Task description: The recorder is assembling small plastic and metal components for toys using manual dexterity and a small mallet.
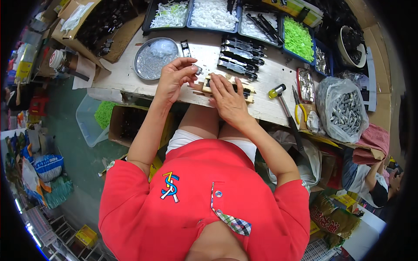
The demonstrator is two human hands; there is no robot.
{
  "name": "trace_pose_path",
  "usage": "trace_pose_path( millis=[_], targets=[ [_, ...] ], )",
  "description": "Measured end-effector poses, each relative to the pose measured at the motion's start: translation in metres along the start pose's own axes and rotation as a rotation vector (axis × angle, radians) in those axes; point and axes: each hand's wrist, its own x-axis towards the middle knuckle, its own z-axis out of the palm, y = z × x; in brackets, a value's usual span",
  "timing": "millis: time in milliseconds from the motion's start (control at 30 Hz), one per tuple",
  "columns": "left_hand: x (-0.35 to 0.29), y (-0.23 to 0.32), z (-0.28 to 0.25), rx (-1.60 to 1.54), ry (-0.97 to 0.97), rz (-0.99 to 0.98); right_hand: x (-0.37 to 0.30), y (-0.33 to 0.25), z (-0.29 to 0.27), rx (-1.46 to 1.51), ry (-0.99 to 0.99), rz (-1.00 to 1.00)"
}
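Observation:
My left hand (174, 79) is raised above the table's front edge, thumb and fingers pinched on a small metal piece (198, 70). My right hand (229, 96) lies flat with fingers stretched over a pale wooden block (250, 99), pressing on it. In that block sits a dark elongated part (247, 91), mostly covered by the hand. Just beyond the right hand, several black and silver assemblies (241, 55) lie in a row. A small black frame-like part (186, 48) rests past the left fingertips. At left stands a round metal dish (143, 71) of small bits.
Trays of white pieces (213, 15) and green pieces (298, 39) line the back. To the right lie a hammer (285, 104), yellow-handled pliers (300, 111) and a plastic bag (344, 108) of metal parts. A cardboard box (124, 41) of black parts stands at left.

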Motion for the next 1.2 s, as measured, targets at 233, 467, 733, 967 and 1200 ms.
trace_pose_path(
  millis=[233,467,733,967,1200],
  targets=[
    [-0.003,-0.013,0.023,0.314,-0.057,-0.013,0.008,0.025,-0.002,0.964,0.362,0.352],
    [0.004,-0.045,0.038,1.147,0.067,0.551,0.005,0.024,-0.004,0.931,0.387,0.332],
    [0.003,-0.038,0.030,0.402,0.069,-0.028,0.006,0.021,-0.002,0.866,0.447,0.296],
    [0.002,-0.052,0.039,0.848,0.114,0.336,0.006,0.020,-0.001,0.831,0.459,0.293],
    [0.006,-0.049,0.030,0.213,0.116,-0.089,0.007,0.021,-0.001,0.831,0.475,0.304]
  ],
)
